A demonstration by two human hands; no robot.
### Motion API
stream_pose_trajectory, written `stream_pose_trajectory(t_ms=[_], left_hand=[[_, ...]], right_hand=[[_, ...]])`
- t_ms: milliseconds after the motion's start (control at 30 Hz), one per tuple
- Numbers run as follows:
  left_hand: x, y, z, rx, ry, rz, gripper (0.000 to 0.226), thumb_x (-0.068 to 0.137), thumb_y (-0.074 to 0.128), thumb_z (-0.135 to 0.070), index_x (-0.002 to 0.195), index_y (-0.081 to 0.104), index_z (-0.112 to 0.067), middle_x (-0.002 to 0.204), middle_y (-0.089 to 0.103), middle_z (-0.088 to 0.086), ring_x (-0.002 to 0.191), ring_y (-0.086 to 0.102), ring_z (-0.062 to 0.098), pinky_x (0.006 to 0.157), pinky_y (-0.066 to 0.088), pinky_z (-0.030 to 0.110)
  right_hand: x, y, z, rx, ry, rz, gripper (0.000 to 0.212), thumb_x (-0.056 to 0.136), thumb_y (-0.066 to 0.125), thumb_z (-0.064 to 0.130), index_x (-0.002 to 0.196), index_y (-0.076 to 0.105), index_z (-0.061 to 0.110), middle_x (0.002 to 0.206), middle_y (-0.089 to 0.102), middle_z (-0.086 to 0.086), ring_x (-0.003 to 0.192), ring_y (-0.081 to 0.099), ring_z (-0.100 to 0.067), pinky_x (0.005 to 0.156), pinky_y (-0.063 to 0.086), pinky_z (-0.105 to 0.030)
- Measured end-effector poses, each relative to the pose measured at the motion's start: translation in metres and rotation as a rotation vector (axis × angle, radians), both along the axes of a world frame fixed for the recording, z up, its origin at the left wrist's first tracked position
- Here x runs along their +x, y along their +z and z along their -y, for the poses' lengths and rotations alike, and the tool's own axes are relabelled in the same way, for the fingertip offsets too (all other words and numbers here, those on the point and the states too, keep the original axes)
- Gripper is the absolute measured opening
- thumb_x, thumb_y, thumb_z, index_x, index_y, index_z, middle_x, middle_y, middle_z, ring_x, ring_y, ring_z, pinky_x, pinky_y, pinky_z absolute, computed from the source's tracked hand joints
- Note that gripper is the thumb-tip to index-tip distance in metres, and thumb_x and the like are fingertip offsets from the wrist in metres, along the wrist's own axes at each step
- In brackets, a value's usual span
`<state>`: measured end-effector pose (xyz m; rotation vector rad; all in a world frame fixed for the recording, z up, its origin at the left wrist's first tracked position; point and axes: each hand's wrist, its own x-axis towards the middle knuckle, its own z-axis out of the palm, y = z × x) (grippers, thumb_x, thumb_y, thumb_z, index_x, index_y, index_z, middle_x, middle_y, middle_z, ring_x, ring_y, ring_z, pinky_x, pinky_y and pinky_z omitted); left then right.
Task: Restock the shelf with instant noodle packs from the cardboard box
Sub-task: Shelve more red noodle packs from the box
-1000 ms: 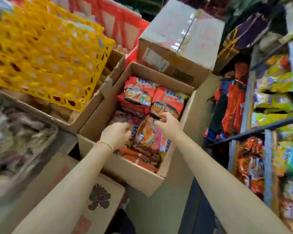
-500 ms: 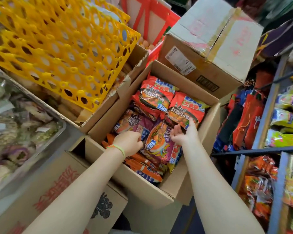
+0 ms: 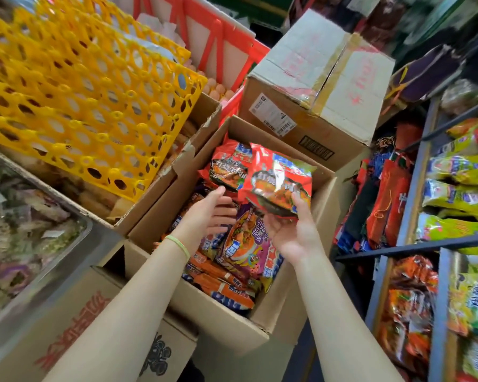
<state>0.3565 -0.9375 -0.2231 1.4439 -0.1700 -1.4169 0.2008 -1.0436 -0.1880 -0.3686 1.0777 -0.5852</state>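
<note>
1. Noodle packs fill the open cardboard box [image 3: 160, 216] in front of us: red ones at the far end, a purple pack [image 3: 249, 244] in the middle, orange packs [image 3: 226, 290] at the near end.
2. Our right hand [image 3: 293, 230] holds a red noodle pack [image 3: 279, 183] above the box, thumb curled over its lower edge and fingers underneath; large Chinese characters and a blue-and-white logo show on it, too blurred to read.
3. Our left hand [image 3: 210, 213], a green band [image 3: 178, 245] at the wrist, hovers over the box with fingers loosely spread, holding nothing.
4. Half a second ago both hands were down among the packs; now the red pack has come up out of its row and the left hand has let go.
5. Glossy, crinkled film wraps every pack; the box is plain brown corrugated card.
6. A taped carton [image 3: 315, 86] behind bears a white barcode label and faded red writing; a yellow plastic lattice tray [image 3: 75, 100] sits to the left.
7. A metal shelf [image 3: 414, 245] on the right holds yellow-green and orange packs.
</note>
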Motion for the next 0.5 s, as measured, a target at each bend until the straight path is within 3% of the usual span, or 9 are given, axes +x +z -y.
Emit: stream_pose_trajectory(t_ms=[67, 167, 267, 400, 500], left_hand=[[0.001, 0.004, -0.001, -0.187, 0.025, -0.151, 0.063, 0.088, 0.054, -0.064, 0.131, 0.057, -0.02, 0.12, 0.071, 0.006, 0.109, 0.069, 0.024, 0.096, 0.053, 0.045], [0.005, 0.001, -0.012, -0.277, 0.126, -0.227, 0.049, 0.088, 0.071, -0.034, 0.132, 0.059, -0.015, 0.12, 0.07, 0.012, 0.107, 0.069, 0.03, 0.095, 0.053, 0.048], [0.016, -0.015, -0.028, -0.067, 0.251, -0.01, 0.048, 0.078, 0.083, -0.025, 0.121, 0.063, -0.014, 0.107, 0.075, 0.011, 0.095, 0.073, 0.029, 0.09, 0.056, 0.051], [0.021, -0.028, -0.039, 0.139, 0.181, 0.3, 0.043, 0.078, 0.082, -0.028, 0.116, 0.064, -0.016, 0.097, 0.072, -0.003, 0.084, 0.07, 0.012, 0.07, 0.055, 0.026], [0.019, -0.038, -0.037, 0.235, 0.134, 0.352, 0.045, 0.081, 0.078, -0.034, 0.118, 0.061, -0.015, 0.107, 0.069, 0.002, 0.092, 0.067, 0.017, 0.082, 0.055, 0.032]], right_hand=[[-0.007, -0.002, -0.011, -0.113, 0.305, -0.023, 0.035, 0.088, 0.069, 0.031, 0.117, 0.063, 0.012, 0.115, 0.07, -0.012, 0.105, 0.066, -0.028, 0.085, 0.058, -0.036], [-0.01, -0.012, -0.009, -0.212, 0.629, -0.168, 0.058, 0.084, 0.074, 0.044, 0.124, 0.056, 0.007, 0.117, 0.063, -0.012, 0.097, 0.065, -0.029, 0.087, 0.058, -0.04], [0.001, -0.021, 0.009, -0.252, 0.484, -0.303, 0.058, 0.092, 0.058, 0.054, 0.13, 0.056, 0.01, 0.129, 0.062, -0.012, 0.113, 0.063, -0.025, 0.1, 0.051, -0.042], [0.035, -0.041, 0.032, -0.165, 0.411, -0.368, 0.057, 0.1, 0.053, 0.038, 0.149, 0.038, 0.012, 0.151, 0.041, -0.017, 0.137, 0.043, -0.032, 0.109, 0.042, -0.045], [0.065, -0.05, 0.036, -0.08, 0.405, -0.379, 0.055, 0.096, 0.058, 0.037, 0.143, 0.046, 0.01, 0.14, 0.053, -0.015, 0.127, 0.052, -0.03, 0.1, 0.045, -0.042]])
